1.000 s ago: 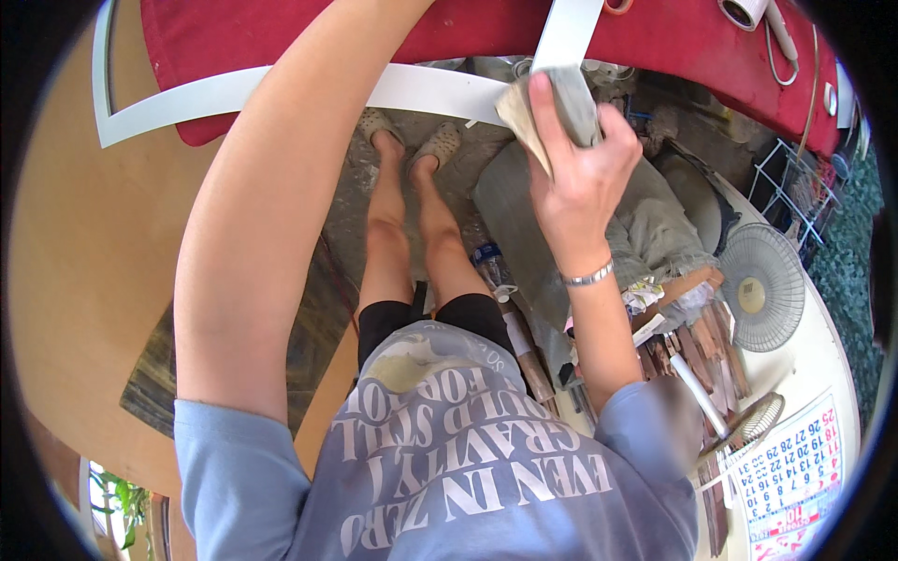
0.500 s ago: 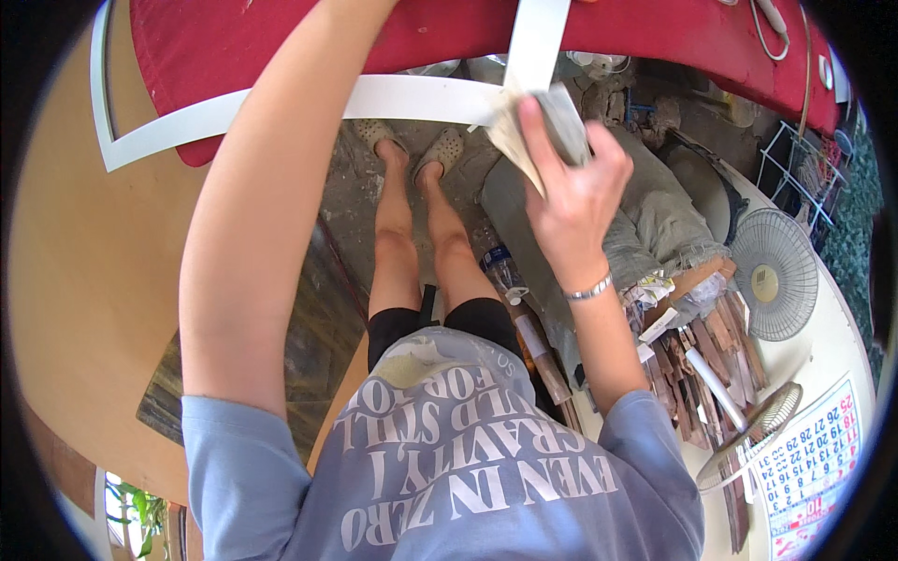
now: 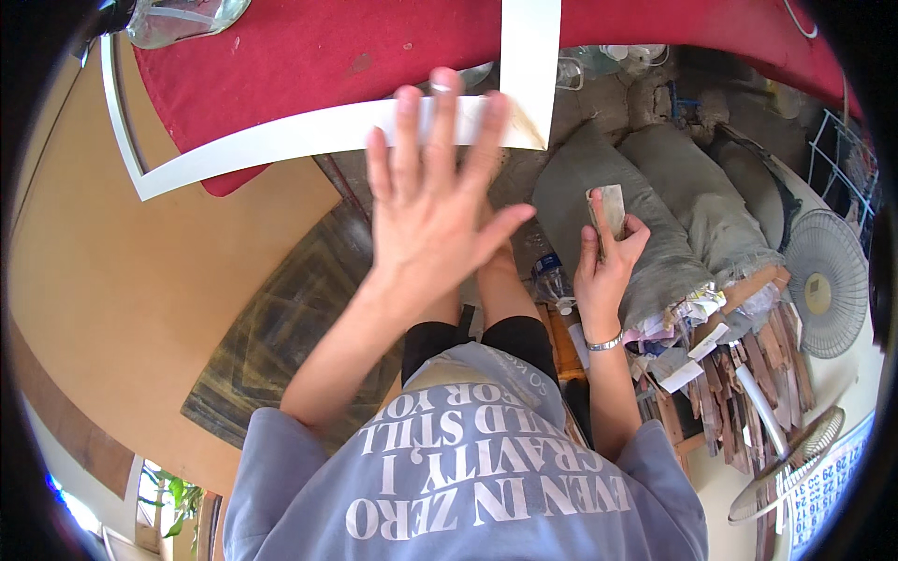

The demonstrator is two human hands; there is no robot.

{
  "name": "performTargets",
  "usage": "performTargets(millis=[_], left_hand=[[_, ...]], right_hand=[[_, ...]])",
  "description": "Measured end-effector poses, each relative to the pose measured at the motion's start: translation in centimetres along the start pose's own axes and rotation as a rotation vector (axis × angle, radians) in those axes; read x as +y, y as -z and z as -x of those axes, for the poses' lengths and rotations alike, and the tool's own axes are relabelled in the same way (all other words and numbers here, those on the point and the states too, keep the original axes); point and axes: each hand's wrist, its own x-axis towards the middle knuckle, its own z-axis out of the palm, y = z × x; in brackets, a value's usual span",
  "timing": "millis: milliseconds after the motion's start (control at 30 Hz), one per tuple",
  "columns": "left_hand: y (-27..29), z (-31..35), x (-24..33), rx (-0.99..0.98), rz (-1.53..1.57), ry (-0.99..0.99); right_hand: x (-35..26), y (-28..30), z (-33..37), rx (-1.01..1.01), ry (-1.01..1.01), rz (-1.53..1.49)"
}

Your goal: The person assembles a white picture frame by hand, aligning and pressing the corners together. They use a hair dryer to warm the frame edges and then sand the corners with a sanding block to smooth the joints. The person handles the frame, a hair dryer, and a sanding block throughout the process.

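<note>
A white frame [image 3: 262, 142] with mitred corners lies partly on a red cloth-covered table [image 3: 355, 70], its near side jutting past the cloth edge. A brownish rubbed patch shows at its right corner [image 3: 526, 126]. Over the near side of the frame my left hand [image 3: 435, 210] is spread, fingers apart and slightly blurred; whether it touches the frame I cannot tell. Lower and to the right, away from the frame, my right hand [image 3: 606, 271] grips a small greyish sanding block [image 3: 613, 208].
A clear container [image 3: 182, 21] sits at the table's far left. Grey stuffed sacks [image 3: 599, 201], a plastic bottle [image 3: 550, 273], bundled wood strips [image 3: 720, 397] and a fan [image 3: 823, 285] crowd the right side. At left stand a tan panel [image 3: 122, 318] and a dark board [image 3: 290, 323].
My right hand has drawn back from the frame's corner, down and to the right, with the sanding block. My left hand has come from the far side to above the near side.
</note>
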Motion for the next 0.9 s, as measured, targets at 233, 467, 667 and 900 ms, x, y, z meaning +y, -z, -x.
performTargets(millis=[233, 467, 667, 900], left_hand=[[-2.3, 3.0, 4.3, 0.001, 0.037, -0.569], [0.7, 1.0, 0.2, 0.04, -0.068, 0.11], [-0.7, 0.2, 2.1, 0.093, -0.18, 0.012], [0.3, 0.6, 0.0, 0.13, -0.245, 0.075]], right_hand=[[0.7, -0.5, 0.2, 0.018, -0.06, -0.108], [2.0, -1.0, 0.7, 0.026, -0.18, -0.16], [2.1, -0.9, 1.1, 0.083, -0.151, -0.186], [2.5, -0.3, 1.2, 0.069, -0.177, -0.162]])
